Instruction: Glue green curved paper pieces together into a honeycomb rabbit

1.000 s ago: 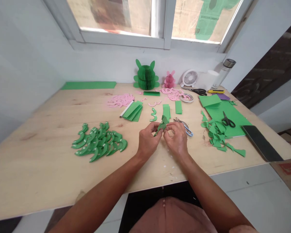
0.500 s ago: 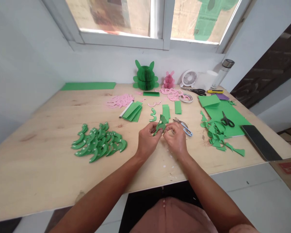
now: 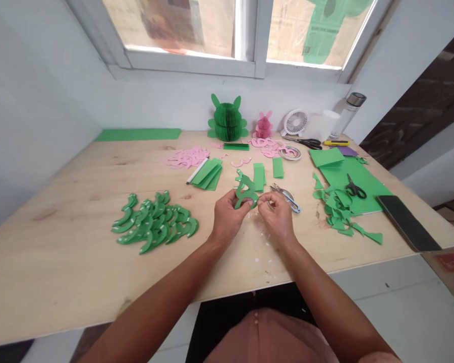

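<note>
Between thumb and fingers, my left hand [image 3: 228, 216] grips a curvy green paper cutout [image 3: 239, 197] just above the table. The fingers of my right hand [image 3: 277, 216] are pinched at the cutout's right end, by a small white spot; exactly what lies between the fingertips is too small to see. Behind the cutout, another wavy green piece [image 3: 238, 174] is partly hidden. Close to my right fingers lie small blue-handled scissors [image 3: 290, 199]. Left of my hands sits a heap of curved green pieces [image 3: 157, 222] bearing white marks.
Folded green strips [image 3: 207, 174], a white pen [image 3: 196, 170] and pink cutouts [image 3: 189, 157] lie further back. To the right are green scraps [image 3: 338, 206], black scissors [image 3: 354, 189] and a phone [image 3: 406, 222]. Along the wall stand a green paper figure [image 3: 227, 121] and a fan [image 3: 295, 122].
The green cutout has turned from nearly edge-on to show its broad wavy face, and it now covers part of the piece behind. Both hands stay close together in about the same place.
</note>
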Available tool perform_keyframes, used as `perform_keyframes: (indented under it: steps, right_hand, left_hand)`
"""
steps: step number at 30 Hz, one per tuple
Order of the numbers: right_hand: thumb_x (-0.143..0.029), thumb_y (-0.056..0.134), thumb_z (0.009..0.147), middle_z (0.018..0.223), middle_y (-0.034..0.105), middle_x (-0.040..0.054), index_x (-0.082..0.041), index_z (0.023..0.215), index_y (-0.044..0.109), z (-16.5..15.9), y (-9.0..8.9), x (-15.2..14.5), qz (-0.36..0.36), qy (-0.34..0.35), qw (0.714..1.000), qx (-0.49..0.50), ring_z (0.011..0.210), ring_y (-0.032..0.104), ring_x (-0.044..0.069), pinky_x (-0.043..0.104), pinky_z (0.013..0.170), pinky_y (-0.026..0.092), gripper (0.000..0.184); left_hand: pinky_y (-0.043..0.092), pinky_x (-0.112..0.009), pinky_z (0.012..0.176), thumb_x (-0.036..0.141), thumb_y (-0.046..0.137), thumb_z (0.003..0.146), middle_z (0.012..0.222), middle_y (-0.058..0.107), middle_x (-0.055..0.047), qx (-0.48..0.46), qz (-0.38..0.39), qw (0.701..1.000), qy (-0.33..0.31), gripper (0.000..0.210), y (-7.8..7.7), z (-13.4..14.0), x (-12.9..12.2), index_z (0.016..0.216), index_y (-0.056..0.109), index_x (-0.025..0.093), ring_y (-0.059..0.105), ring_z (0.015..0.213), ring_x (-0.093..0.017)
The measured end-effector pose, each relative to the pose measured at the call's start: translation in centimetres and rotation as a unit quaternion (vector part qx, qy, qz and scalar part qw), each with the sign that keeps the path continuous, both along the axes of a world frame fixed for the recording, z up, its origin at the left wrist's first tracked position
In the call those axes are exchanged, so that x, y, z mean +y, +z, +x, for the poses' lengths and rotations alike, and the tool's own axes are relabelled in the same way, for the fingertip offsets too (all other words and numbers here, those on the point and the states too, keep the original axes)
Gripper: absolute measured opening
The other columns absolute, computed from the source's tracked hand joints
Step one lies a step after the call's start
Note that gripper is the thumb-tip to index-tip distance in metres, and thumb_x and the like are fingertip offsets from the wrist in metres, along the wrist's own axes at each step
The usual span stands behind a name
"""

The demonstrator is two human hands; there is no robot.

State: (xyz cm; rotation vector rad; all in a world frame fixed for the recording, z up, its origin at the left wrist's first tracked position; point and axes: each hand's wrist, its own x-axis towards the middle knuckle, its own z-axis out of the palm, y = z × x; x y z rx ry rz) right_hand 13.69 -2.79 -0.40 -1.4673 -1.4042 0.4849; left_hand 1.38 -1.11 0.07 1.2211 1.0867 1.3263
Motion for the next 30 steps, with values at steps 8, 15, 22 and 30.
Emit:
perform_keyframes:
  steps: [8,15,22,30]
  right_hand:
    - [-0.026,0.055,0.072,0.085,0.068,0.0046,-0.019,0.085,0.064,0.06,0.41,-0.20,-0.046,0.036,0.997,0.048,0.081,0.059,0.020,0.032,0.075,0.043,0.017]
    - [-0.025,0.056,0.069,0.072,0.062,0.0015,-0.017,0.074,0.060,0.08,0.44,-0.05,-0.079,0.040,0.991,0.096,0.066,0.055,0.016,0.028,0.063,0.042,0.010]
    - [-0.027,0.058,0.069,0.068,0.059,0.0001,-0.018,0.073,0.060,0.05,0.18,0.00,-0.098,0.054,0.985,0.130,0.062,0.051,0.014,0.025,0.058,0.039,0.010]
    - [-0.029,0.059,0.068,0.065,0.055,-0.0014,-0.018,0.071,0.058,-0.02,0.27,-0.09,-0.116,0.062,0.978,0.161,0.058,0.048,0.012,0.025,0.056,0.038,0.012]
  left_hand:
    - [0.049,-0.029,0.070,0.018,0.073,0.056,0.063,0.065,0.002,-0.108,-0.058,0.992,-0.011,0.023,0.13,-0.06,0.40,0.078,0.067,0.015,0.058,0.061,-0.013]
    - [0.048,-0.028,0.071,0.018,0.076,0.053,0.068,0.067,0.001,-0.141,-0.094,0.985,-0.023,0.028,-0.04,0.01,0.42,0.078,0.067,0.014,0.060,0.064,-0.013]
    - [0.047,-0.025,0.067,0.020,0.077,0.053,0.066,0.067,0.001,-0.148,-0.107,0.983,-0.018,0.022,0.02,-0.13,0.53,0.071,0.066,0.014,0.059,0.061,-0.012]
    - [0.047,-0.026,0.070,0.020,0.077,0.054,0.068,0.067,0.001,-0.137,-0.094,0.986,-0.021,0.020,-0.02,-0.15,0.51,0.069,0.066,0.014,0.059,0.063,-0.012]
